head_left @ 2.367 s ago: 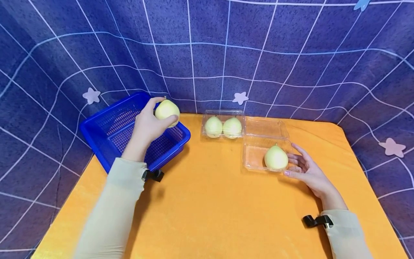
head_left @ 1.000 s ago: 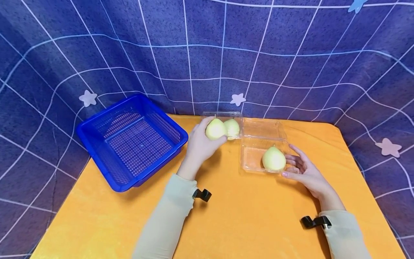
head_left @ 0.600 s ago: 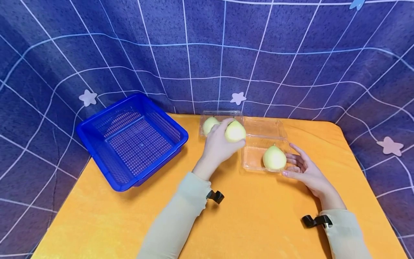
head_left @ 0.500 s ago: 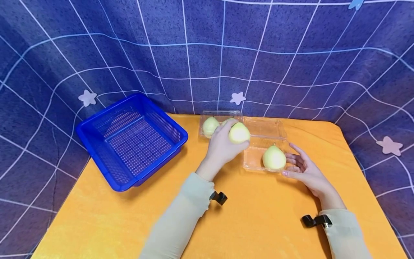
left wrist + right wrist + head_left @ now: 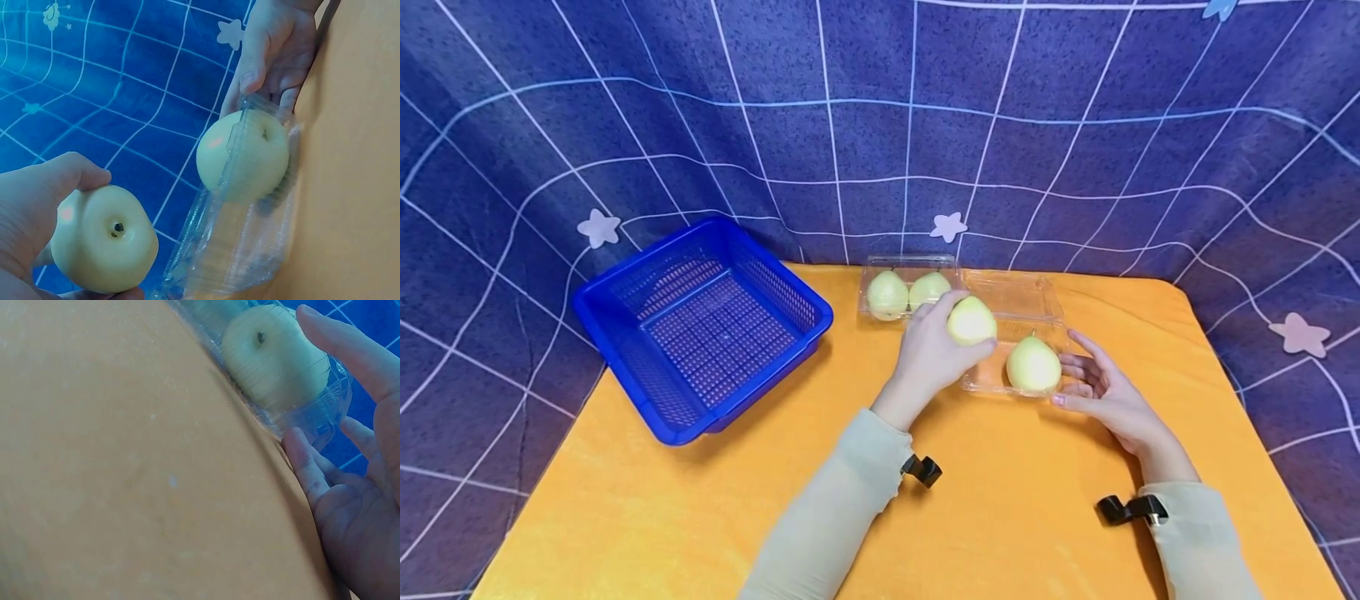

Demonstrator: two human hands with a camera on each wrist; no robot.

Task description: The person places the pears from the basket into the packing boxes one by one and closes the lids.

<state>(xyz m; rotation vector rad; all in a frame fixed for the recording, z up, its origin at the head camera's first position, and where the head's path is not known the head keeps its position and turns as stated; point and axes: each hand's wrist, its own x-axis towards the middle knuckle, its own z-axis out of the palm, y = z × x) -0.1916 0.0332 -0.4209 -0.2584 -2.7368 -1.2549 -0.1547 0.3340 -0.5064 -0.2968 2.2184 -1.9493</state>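
My left hand (image 5: 929, 350) grips a pale yellow-green pear (image 5: 972, 322) between thumb and fingers, above the left part of an open clear plastic box (image 5: 992, 385). In the left wrist view the blossom end of that pear (image 5: 105, 240) faces the camera. A second pear (image 5: 1033, 365) sits in the right part of the box. My right hand (image 5: 1112, 402) is at the right end of the box, its loosely bent fingers (image 5: 300, 450) beside the clear wall and its thumb (image 5: 340, 344) near the rim. The hinged lid (image 5: 1011, 296) lies back toward the curtain.
A blue perforated plastic basket (image 5: 715, 408) with nothing in it stands at the left on the orange tablecloth (image 5: 760, 500). Behind the left hand, another clear box (image 5: 871, 312) holds two pears (image 5: 888, 295). A blue star-patterned curtain (image 5: 880, 133) closes off the back and sides.
My left hand has carried the pear from over the blue basket rightward, past the two-pear box, to the open box. The right hand has stayed at the box's right end.
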